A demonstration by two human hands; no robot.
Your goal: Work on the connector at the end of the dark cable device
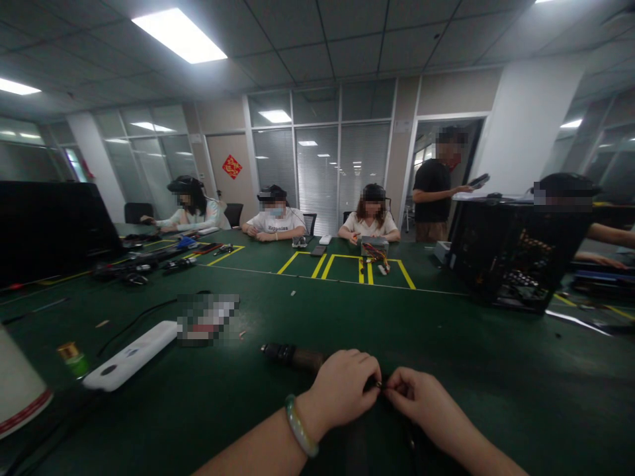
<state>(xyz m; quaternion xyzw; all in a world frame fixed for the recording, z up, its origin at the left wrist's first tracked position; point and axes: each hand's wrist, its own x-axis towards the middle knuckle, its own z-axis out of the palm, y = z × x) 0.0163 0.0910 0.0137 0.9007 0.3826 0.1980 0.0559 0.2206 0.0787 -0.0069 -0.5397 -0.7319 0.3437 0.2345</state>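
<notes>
Small part (381, 385), too tiny to identify, sits low centre over the green counter (347, 311), pinched between the fingertips of both the left hand (342, 390) and the right hand (421, 396). Dark cylindrical tool (292, 356) lies flat, long axis left-right, right end hidden under left hand. White device (131, 355) well left.

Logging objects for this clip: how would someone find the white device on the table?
On the green table, look left of the left hand, which pinches a small part with the right hand. The white device lies flat there: long, rounded, dark-spotted, unlike the red-banded cup farther left.
</notes>
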